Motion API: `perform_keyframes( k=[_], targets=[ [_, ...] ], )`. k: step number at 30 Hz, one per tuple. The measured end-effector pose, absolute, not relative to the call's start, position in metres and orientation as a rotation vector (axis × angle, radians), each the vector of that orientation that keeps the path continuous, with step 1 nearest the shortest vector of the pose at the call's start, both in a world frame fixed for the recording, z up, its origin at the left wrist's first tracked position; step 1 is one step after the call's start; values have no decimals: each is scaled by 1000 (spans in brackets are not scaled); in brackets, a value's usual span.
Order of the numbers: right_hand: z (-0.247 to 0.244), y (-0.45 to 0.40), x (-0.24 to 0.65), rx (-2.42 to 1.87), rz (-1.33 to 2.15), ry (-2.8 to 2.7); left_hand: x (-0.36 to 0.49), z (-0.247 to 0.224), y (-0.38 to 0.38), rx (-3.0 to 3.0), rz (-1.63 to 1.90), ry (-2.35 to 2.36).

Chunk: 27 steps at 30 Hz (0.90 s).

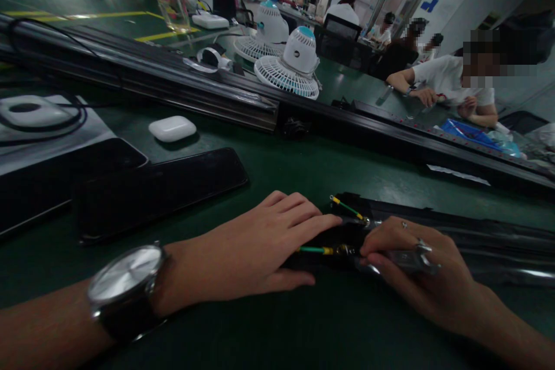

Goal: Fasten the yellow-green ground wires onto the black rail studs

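My left hand (269, 248), with a wristwatch (128, 277) on its wrist, lies palm down with fingers stretched out over the end of a black strip-like part. Beneath its fingers comes a green wire (314, 250) with a yellow sleeve. A second green-yellow wire (347, 206) with a ring terminal sticks up from the neighbouring black part (403, 217). My right hand (425, 266) is closed around a small grey tool (410, 260), its tip hidden near the lower wire's fixing point. The tool's kind is not clear. A ring is on that hand.
A dark phone (160, 193), a white case (172, 128) and a dark tablet-like slab (65, 182) lie on the left. Long black rails (195, 89) cross the green table. Beyond them stand white fans (288, 66). A co-worker (451, 81) sits at the far right.
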State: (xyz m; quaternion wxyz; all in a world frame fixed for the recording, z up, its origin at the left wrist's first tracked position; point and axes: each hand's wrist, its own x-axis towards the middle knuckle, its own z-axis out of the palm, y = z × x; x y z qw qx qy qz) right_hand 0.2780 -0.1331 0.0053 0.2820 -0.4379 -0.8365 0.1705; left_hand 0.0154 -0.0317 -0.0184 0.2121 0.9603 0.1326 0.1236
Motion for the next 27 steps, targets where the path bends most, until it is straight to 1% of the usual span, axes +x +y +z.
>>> perform_keyframes(
  k=[7, 10, 14, 17, 21, 27],
  targets=[
    [9, -131, 278, -965, 381, -2486, 16, -17, -33, 2682, 367, 374],
    [10, -131, 279, -1022, 473, -2384, 16, -18, -32, 2681, 367, 371],
    [9, -129, 281, -1265, 665, -2065, 16, -17, -31, 2689, 325, 372],
    [7, -128, 284, -1303, 759, -1925, 16, -16, -31, 2692, 306, 380],
    [6, -128, 284, -1267, 830, -1923, 16, -16, -31, 2691, 324, 379],
    [8, -128, 282, -1191, 727, -2129, 16, -18, -31, 2692, 337, 371]
  ],
)
